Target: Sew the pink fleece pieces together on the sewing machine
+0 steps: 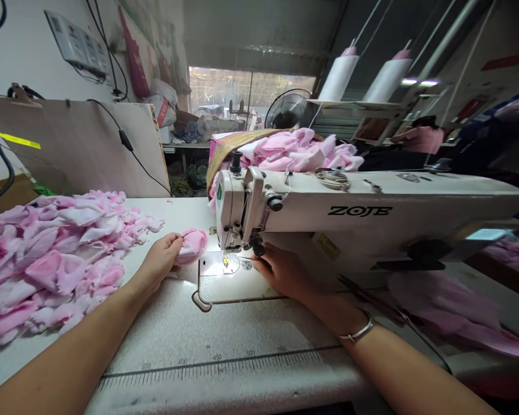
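My left hand [161, 260] is closed on a small pink fabric piece [193, 244], held just left of the sewing machine's needle plate [225, 266]. My right hand [283, 270] rests on the machine bed under the white ZOJE sewing machine [363, 210], its fingers curled near the presser foot and partly hidden by the machine head. A thin bracelet circles my right wrist. The lit needle area lies between both hands.
A large heap of pink fabric pieces [47, 259] covers the table's left side. More pink pieces [303, 151] are piled behind the machine, and pink cloth [450, 311] lies at right. A board [78, 144] stands at the back left. Thread cones [339, 75] rise behind.
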{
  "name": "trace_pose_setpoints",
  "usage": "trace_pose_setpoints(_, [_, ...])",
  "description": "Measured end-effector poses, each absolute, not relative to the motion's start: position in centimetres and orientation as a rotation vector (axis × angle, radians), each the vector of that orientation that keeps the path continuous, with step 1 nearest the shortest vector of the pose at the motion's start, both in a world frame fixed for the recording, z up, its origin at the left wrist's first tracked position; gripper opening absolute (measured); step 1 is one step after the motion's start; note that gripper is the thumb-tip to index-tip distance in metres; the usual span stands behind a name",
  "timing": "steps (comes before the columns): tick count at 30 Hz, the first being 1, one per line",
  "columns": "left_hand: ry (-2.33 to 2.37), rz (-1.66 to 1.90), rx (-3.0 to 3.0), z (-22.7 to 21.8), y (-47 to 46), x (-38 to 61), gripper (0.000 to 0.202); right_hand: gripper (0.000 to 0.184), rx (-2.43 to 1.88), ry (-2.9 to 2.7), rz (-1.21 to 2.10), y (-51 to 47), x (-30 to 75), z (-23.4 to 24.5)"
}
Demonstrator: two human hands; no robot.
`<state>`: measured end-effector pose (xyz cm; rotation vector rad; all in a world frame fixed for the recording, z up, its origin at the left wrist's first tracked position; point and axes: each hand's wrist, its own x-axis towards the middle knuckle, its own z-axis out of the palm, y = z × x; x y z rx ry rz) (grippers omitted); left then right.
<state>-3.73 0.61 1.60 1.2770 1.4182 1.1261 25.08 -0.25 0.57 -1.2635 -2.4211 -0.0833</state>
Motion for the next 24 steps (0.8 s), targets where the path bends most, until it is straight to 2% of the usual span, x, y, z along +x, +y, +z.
trace_pose_setpoints(24, [1.517,1.076,1.437,0.74,1.24,-4.31,0.030,0.015,-1.266,-2.424,-0.051,-0.25,25.11,0.78])
